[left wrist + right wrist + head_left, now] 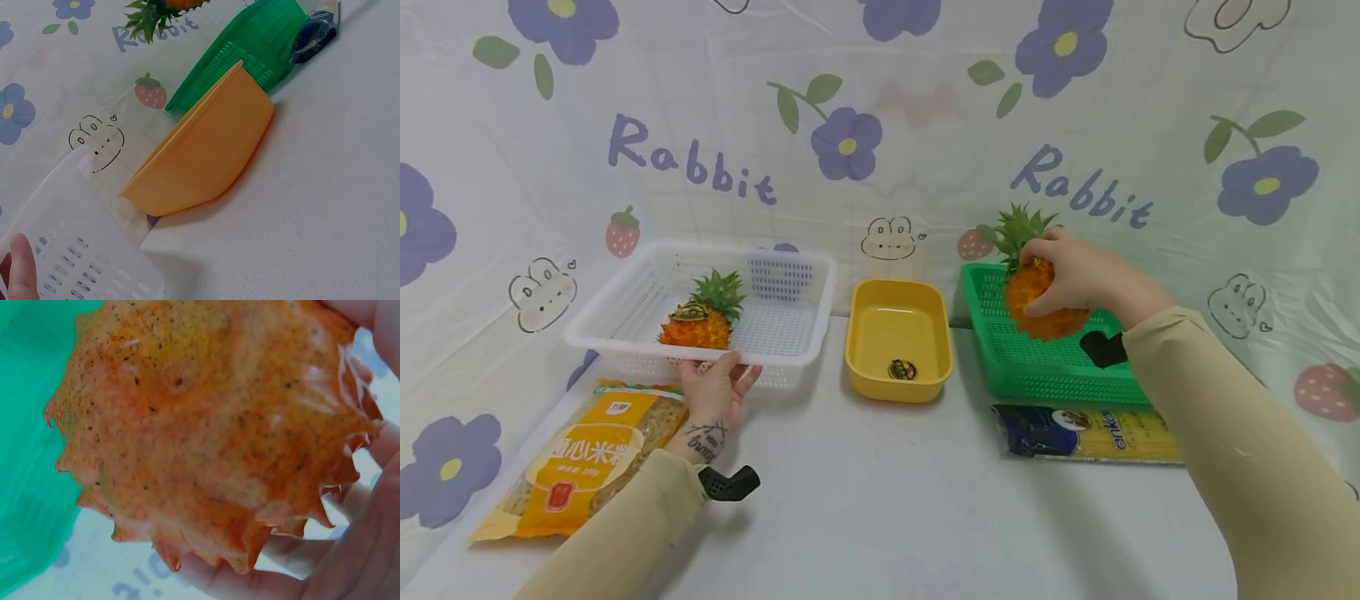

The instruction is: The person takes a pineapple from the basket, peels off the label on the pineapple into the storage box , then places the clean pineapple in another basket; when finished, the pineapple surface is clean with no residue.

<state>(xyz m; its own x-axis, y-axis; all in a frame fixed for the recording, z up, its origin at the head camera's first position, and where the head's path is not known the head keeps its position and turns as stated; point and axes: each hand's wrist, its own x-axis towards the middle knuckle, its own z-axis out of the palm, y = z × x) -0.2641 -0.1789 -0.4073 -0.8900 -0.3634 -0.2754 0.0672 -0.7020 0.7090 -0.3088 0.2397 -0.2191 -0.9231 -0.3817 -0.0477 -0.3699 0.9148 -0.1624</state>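
My right hand (pixel 1078 271) grips an orange pineapple (pixel 1030 287) with a green leafy crown, holding it over the green basket (pixel 988 354). Its spiky orange underside (pixel 187 444) fills much of the right wrist view, with fingers (pixel 237 581) wrapped around its side. On the left, my left hand (pixel 715 392) holds the front rim of a white perforated basket (pixel 805 333). A second pineapple (pixel 700 325) lies in that basket, a dark label on its side. The left wrist view shows one finger (pixel 23 269) against the basket's white wall.
Between the baskets stands a yellow tub (pixel 898 387) with a dark round label inside. An orange-and-clear food bag (pixel 583 458) lies front left. A pack of pasta (pixel 1090 433) lies before the green basket. A patterned cloth (pixel 925 183) hangs behind.
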